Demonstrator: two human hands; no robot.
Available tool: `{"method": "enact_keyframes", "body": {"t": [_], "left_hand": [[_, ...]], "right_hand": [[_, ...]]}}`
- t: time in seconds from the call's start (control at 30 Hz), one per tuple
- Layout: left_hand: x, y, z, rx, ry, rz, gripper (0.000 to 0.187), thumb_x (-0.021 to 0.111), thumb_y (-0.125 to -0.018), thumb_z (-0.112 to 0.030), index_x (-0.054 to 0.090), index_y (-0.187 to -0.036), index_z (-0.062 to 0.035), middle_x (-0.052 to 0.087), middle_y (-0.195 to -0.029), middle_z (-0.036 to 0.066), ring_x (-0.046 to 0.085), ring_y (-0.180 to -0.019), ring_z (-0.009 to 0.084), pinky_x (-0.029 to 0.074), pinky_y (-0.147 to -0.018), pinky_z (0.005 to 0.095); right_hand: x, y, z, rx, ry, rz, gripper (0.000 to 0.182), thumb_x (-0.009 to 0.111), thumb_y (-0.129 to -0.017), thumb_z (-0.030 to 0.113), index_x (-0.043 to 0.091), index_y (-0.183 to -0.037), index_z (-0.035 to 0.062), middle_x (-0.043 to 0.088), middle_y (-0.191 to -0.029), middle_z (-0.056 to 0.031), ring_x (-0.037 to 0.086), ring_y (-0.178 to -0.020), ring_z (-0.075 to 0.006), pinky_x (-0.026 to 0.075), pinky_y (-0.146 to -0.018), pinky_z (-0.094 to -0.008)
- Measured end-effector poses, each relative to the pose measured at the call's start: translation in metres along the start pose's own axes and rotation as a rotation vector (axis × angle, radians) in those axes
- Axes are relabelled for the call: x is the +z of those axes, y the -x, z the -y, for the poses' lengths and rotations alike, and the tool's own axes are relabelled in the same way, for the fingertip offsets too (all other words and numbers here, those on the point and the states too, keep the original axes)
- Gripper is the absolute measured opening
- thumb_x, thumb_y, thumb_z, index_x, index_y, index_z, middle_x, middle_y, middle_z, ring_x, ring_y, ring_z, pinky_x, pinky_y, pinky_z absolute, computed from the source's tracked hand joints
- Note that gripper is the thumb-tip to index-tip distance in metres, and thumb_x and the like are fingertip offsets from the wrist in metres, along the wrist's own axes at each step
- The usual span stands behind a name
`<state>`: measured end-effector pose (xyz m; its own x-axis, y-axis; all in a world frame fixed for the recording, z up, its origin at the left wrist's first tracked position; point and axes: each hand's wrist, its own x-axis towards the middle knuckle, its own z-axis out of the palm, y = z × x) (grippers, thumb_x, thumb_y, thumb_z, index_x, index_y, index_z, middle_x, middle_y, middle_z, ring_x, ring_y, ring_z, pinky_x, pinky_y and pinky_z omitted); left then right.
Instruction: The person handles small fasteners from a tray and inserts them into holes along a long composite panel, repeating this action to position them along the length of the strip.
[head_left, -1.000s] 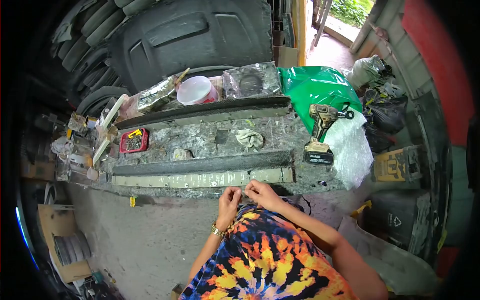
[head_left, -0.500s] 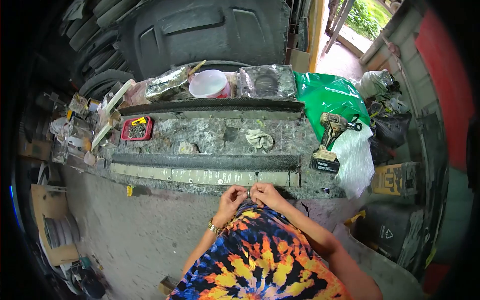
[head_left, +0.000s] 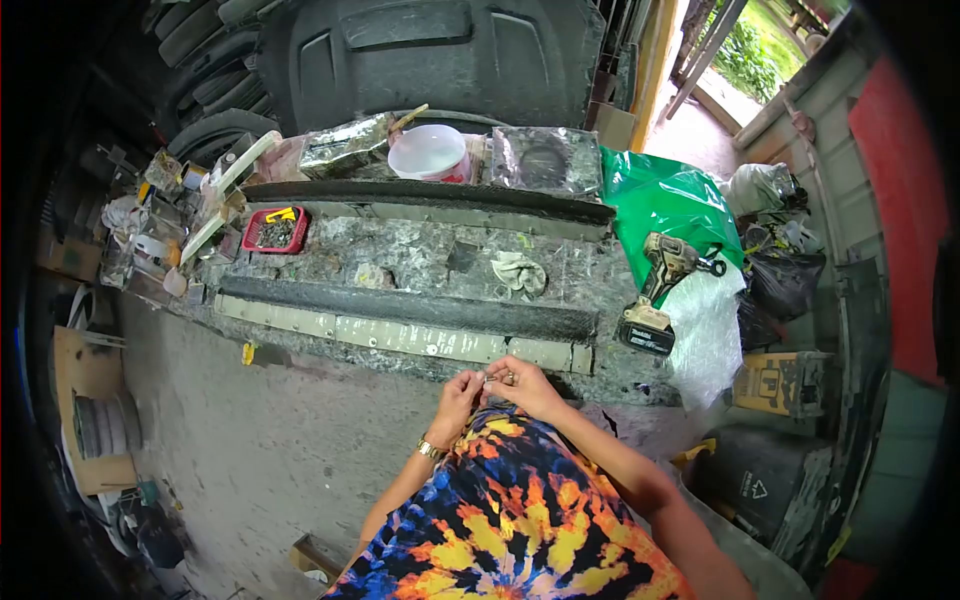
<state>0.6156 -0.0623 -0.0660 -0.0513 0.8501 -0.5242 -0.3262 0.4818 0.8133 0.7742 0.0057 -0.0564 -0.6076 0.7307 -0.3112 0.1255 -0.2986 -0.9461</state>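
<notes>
My left hand [head_left: 458, 400] and my right hand [head_left: 522, 388] meet at the front edge of the workbench [head_left: 400, 240], just in front of my body. The fingertips of both are pinched together around something small that I cannot make out. Right beyond them lies a long dark moulded part with a pale, riveted-looking flange [head_left: 400, 334]. A watch is on my left wrist. Farther back on the bench are a crumpled white cloth [head_left: 519, 273] and a second long dark part [head_left: 430, 207].
A cordless drill [head_left: 658, 290] lies at the right by green plastic [head_left: 670, 205] and clear wrap [head_left: 705, 330]. At the left is a red tray [head_left: 275, 231] of small metal pieces. Behind stands a white bucket [head_left: 430, 154]. A black bin [head_left: 765, 480] is at lower right.
The view has turned slightly, so the bench appears tilted. My right hand has shifted its fingers and its wrist is raised a little; both hands remain together.
</notes>
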Motion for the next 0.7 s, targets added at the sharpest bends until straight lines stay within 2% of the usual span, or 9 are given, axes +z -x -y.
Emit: {"method": "enact_keyframes", "body": {"t": [0.07,0.13,0.17,0.23,0.47,0.53,0.63,0.7], "left_hand": [[0.002,-0.001,0.003,-0.002,0.039,0.015,0.025,0.052,-0.098,-0.027,0.055,-0.082,-0.0072,0.056,-0.067,-0.002,0.05,-0.055,0.006,0.04,-0.052,0.0205],[0.002,-0.001,0.002,-0.003,0.076,0.028,0.025,0.051,-0.098,-0.026,0.056,-0.084,-0.0068,0.056,-0.068,-0.001,0.05,-0.056,0.0064,0.041,-0.054,0.0206],[0.001,0.001,0.001,-0.033,0.126,0.042,0.023,0.051,-0.098,-0.025,0.056,-0.085,-0.0065,0.057,-0.069,-0.001,0.051,-0.058,0.0067,0.041,-0.055,0.0206],[0.001,0.003,-0.003,-0.062,0.177,0.057,0.022,0.051,-0.098,-0.024,0.056,-0.086,-0.0063,0.057,-0.071,-0.001,0.051,-0.06,0.007,0.042,-0.057,0.0207],[-0.015,0.002,-0.002,-0.187,0.319,0.141,0.015,0.055,-0.096,-0.02,0.057,-0.09,-0.0064,0.061,-0.078,0.0,0.053,-0.065,0.0073,0.043,-0.06,0.0202],[-0.023,-0.005,0.005,-0.208,0.321,0.162,0.014,0.056,-0.095,-0.019,0.057,-0.091,-0.0063,0.062,-0.079,0.001,0.054,-0.065,0.0072,0.043,-0.06,0.02],[-0.034,-0.024,0.026,-0.28,0.315,0.085,0.012,0.057,-0.095,-0.018,0.057,-0.091,-0.0062,0.063,-0.082,0.002,0.055,-0.065,0.0073,0.044,-0.06,0.0203],[-0.035,-0.038,0.041,-0.3,0.355,-0.027,0.012,0.057,-0.094,-0.016,0.058,-0.094,-0.0042,0.064,-0.081,0.004,0.057,-0.064,0.0085,0.047,-0.058,0.0212]], "right_hand": [[0.0,0.001,0.005,-0.02,-0.027,0.03,0.02,0.064,-0.089,0.013,0.055,-0.103,0.0019,0.06,-0.083,-0.0012,0.055,-0.073,-0.0048,0.045,-0.061,-0.0223],[-0.001,0.006,0.028,0.06,0.166,-0.04,0.022,0.065,-0.088,0.016,0.058,-0.102,-0.0001,0.063,-0.081,-0.0039,0.057,-0.072,-0.0068,0.046,-0.062,-0.0243],[0.0,0.007,0.027,0.059,0.167,-0.038,0.022,0.065,-0.088,0.016,0.058,-0.102,-0.0001,0.063,-0.081,-0.0039,0.057,-0.072,-0.0068,0.046,-0.062,-0.0243],[0.001,0.008,0.024,-0.034,0.262,-0.063,0.022,0.065,-0.088,0.016,0.06,-0.1,-0.0018,0.064,-0.078,-0.0061,0.058,-0.071,-0.009,0.048,-0.063,-0.0264],[0.0,0.009,0.018,-0.052,0.275,-0.127,0.021,0.064,-0.087,0.013,0.06,-0.096,-0.0051,0.066,-0.082,-0.0091,0.062,-0.075,-0.0122,0.05,-0.067,-0.0278],[-0.004,0.007,0.005,-0.01,0.06,-0.231,0.019,0.065,-0.087,0.014,0.061,-0.095,-0.003,0.066,-0.081,-0.0063,0.06,-0.072,-0.01,0.048,-0.064,-0.0255],[-0.017,0.006,-0.002,0.092,-0.084,-0.288,0.017,0.066,-0.087,0.015,0.062,-0.095,0.0003,0.064,-0.079,-0.0021,0.056,-0.068,-0.0074,0.045,-0.06,-0.0231],[-0.018,0.01,0.015,0.098,-0.075,-0.315,0.016,0.066,-0.087,0.015,0.062,-0.095,0.0016,0.061,-0.077,0.0003,0.053,-0.066,-0.0054,0.042,-0.058,-0.0218]]}}
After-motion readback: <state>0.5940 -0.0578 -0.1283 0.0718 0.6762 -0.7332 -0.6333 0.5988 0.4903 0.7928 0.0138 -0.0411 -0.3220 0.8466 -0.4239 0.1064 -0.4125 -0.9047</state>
